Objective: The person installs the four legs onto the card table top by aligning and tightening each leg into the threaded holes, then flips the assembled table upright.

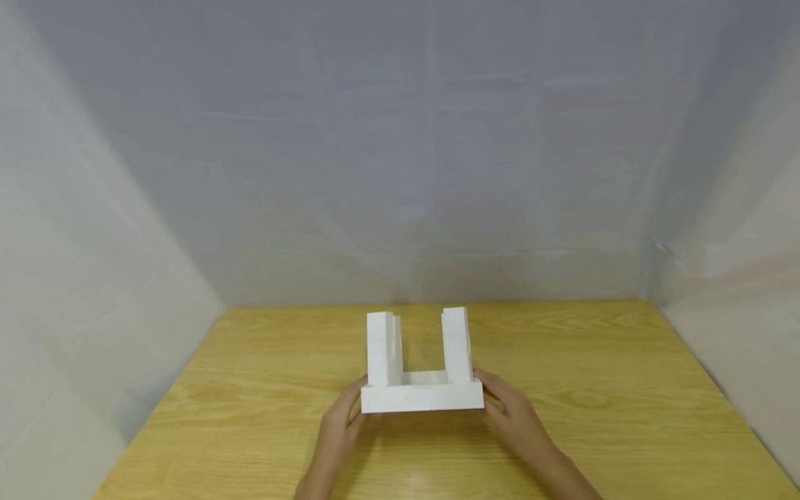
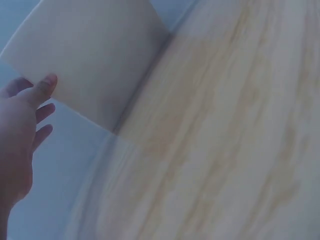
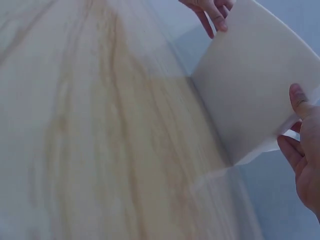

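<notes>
A white U-shaped piece [image 1: 421,398], a flat slab with two upright blocks on top, is held between both hands in the head view. My left hand [image 1: 337,425] grips its left end, and my right hand [image 1: 515,423] grips the right end. A broad, plain white face [image 2: 95,65] fills the upper left of the left wrist view. There the left hand [image 2: 17,135] has its thumb on that face, with some fingers past the edge. The right wrist view shows the right hand [image 3: 311,155] pinching the near edge, with the left hand at the far side.
A wood-grain table [image 1: 250,403] lies under the hands. Pale sheeting [image 1: 437,153] hangs behind the table, and similar sheets [image 1: 81,278] stand along its left and right sides.
</notes>
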Demonstrator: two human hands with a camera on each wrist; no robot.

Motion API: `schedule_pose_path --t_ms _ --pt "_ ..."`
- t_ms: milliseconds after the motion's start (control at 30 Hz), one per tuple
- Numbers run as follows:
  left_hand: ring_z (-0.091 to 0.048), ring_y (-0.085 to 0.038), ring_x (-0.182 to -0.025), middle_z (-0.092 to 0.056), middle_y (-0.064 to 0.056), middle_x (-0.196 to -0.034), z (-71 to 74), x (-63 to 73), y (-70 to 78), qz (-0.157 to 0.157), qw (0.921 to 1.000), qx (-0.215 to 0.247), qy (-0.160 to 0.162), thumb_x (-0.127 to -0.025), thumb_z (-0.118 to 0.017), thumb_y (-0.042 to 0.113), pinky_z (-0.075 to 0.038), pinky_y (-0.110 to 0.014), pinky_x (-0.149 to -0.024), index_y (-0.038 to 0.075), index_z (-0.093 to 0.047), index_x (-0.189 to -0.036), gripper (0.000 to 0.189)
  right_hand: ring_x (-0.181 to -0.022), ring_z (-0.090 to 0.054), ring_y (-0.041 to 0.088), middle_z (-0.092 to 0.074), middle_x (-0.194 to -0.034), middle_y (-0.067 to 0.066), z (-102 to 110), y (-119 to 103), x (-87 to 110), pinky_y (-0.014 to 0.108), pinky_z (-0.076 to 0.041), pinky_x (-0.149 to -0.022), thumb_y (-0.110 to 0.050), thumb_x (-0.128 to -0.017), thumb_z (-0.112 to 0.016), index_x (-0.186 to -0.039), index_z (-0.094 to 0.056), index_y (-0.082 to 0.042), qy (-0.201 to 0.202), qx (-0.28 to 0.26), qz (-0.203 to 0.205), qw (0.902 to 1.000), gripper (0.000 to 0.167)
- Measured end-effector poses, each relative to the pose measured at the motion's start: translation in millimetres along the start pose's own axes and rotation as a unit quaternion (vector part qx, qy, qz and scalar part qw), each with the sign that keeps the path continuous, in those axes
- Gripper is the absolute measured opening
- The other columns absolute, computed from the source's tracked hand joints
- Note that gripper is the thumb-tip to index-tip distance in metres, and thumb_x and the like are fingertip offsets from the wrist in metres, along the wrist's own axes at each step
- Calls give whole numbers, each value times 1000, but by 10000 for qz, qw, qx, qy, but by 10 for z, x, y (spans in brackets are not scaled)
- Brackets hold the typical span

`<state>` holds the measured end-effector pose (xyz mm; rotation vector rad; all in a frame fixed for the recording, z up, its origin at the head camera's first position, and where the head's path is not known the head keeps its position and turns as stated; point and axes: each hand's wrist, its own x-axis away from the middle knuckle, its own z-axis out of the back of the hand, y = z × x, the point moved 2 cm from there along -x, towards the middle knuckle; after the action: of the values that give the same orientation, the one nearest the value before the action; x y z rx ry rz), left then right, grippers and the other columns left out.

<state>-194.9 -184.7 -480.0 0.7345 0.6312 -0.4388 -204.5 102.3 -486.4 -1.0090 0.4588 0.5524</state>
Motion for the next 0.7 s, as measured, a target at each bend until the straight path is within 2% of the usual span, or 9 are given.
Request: schedule_pose_path --t_ms 167,267,400,500,600,700 --pt "-60 -31 -96 -62 -15 -108 14 -24 42 -514 9987 -21 60 -62 -75 -11 -50 -37 -82 -2 -60 -109 51 -99 -60 17 -61 -115 5 60 -32 -4 33 -50 -82 0 -85 -62 -120 -60 -7 -44 -167 -260 9995 35" --pt "-60 -30 -97 -62 -14 -109 24 -36 74 -646 9979 74 59 -64 -75 -6 -49 -33 -83 -2 -60 -110 48 -96 -61 15 -62 -113 3 107 -69 -16 29 -51 -79 -4 -85 -64 -118 -61 -7 -81 -204 -277 9994 34" --pt "-59 -30 -100 -61 -13 -111 46 -55 125 -553 9979 343 12 -67 -74 -2 -48 -36 -85 -2 -60 -113 48 -93 -62 15 -64 -107 9 175 -145 -52 28 -53 -75 0 -82 -65 -116 -60 0 -165 -424 78 9989 34" --pt "-58 -28 -102 -61 -9 -112 65 -63 180 -347 9967 734 -72 -70 -73 -1 -48 -39 -85 0 -60 -114 46 -89 -62 14 -64 -102 11 234 -209 -78 28 -54 -71 4 -81 -64 -112 -60 4 -224 -657 130 9975 31" --pt "-57 -23 -104 -60 -5 -114 77 -76 251 -67 9921 1241 -176 -74 -71 -1 -47 -39 -87 3 -60 -116 44 -88 -62 12 -65 -101 7 299 -260 -97 27 -54 -70 0 -81 -65 -110 -63 1 -221 -624 -104 9978 29" --pt "-55 -18 -107 -58 -5 -115 85 -95 334 138 9835 1794 -180 -78 -67 -3 -45 -37 -90 2 -59 -118 41 -87 -62 12 -65 -100 5 354 -291 -118 28 -54 -70 -4 -81 -66 -108 -65 -2 -208 -385 -282 9986 27"
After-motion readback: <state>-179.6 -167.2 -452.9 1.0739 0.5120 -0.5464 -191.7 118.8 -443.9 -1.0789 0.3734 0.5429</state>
